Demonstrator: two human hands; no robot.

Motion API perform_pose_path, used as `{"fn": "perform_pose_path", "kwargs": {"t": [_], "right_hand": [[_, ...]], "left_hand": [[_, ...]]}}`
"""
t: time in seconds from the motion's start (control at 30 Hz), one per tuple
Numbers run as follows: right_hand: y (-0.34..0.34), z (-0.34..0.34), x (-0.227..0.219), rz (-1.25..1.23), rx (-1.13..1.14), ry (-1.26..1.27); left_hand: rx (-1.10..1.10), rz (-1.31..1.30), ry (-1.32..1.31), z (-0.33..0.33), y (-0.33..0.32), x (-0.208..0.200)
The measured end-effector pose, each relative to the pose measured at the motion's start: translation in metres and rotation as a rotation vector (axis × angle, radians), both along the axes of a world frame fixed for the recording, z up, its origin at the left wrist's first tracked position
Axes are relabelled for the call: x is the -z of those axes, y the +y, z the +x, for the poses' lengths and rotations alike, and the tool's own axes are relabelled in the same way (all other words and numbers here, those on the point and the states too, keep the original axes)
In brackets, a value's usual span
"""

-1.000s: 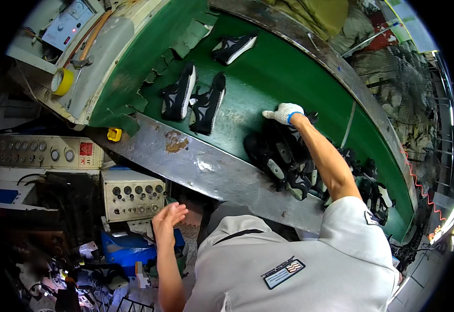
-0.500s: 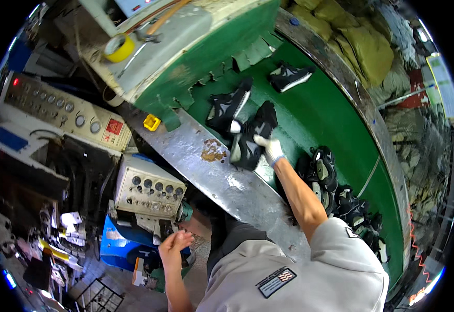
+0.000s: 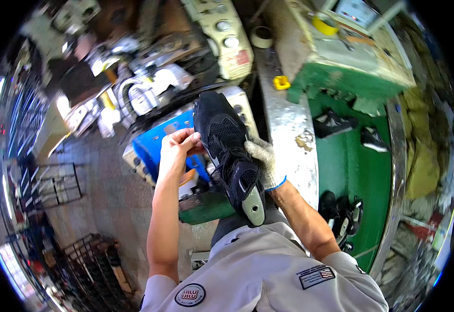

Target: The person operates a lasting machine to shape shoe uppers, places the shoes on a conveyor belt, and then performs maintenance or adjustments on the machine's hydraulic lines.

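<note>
A black mesh shoe upper (image 3: 226, 138), stretched over a pale green last (image 3: 254, 208), is held up in front of my body. Its toe points away from me; the last, with a round hole in it, shows at the near end. My right hand (image 3: 262, 158), in a white knit glove with a blue cuff edge, grips the upper's right side. On the left side my bare left hand (image 3: 179, 148) pinches its edge between thumb and fingers. The fingers under the shoe are hidden.
At right, a green trough (image 3: 336, 166) with a metal ledge (image 3: 289, 109) holds several more black shoes (image 3: 341, 213). A blue machine (image 3: 167, 138) lies beyond my left hand. Yellow tape (image 3: 324, 24) sits on the green-sided bench. A black rack (image 3: 55, 182) stands at left.
My right hand has lifted the shoe out of the green trough and brought it left, before my body. My left hand, empty before, now holds its edge. The view has swung left.
</note>
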State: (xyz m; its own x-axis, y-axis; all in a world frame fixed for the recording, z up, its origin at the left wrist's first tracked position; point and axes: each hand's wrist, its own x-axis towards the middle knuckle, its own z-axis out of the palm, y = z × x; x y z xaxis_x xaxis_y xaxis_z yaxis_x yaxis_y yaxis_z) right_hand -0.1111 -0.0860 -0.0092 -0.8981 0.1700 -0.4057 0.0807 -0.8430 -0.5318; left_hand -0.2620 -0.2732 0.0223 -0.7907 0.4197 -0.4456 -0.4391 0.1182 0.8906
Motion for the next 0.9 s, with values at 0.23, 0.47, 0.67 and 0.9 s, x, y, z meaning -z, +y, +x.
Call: {"fn": "perform_pose_path", "kwargs": {"t": [0.23, 0.47, 0.67, 0.9], "right_hand": [[-0.079, -0.094, -0.020, 0.507, -0.108, 0.006], [-0.129, -0.164, -0.012, 0.287, -0.031, 0.165], [-0.150, -0.199, 0.010, 0.387, -0.003, 0.015], [-0.146, -0.197, 0.016, 0.257, -0.004, 0.108]], "left_hand": [[-0.486, 0.120, 0.052, -0.041, -0.094, 0.019], [-0.658, 0.320, 0.182, -0.082, -0.121, 0.008], [-0.695, 0.486, 0.210, -0.098, -0.130, 0.034], [-0.574, 0.430, -0.165, -0.050, -0.097, 0.037]]}}
